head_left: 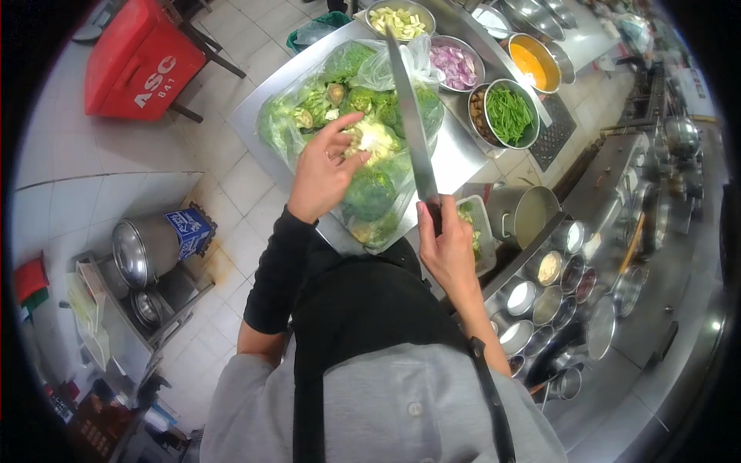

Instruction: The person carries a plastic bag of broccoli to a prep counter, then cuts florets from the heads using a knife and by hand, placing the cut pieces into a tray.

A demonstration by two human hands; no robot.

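Right hand [450, 251] closed round knife [414, 116] handle, blade pointing far. Left hand [324, 174] half open at pale broccoli piece [375, 144], mid-table; contact hard to tell. Plastic bag [394, 189] with broccoli around. Far right: greens bowl [535, 133], onion bowl [480, 68].

The counter [462, 160] is smooth, shiny metal beneath a bag [275, 127] of clear, crinkled plastic. The knife [414, 127] has a glossy metal blade, while the apron [363, 312] looks like matt black cloth
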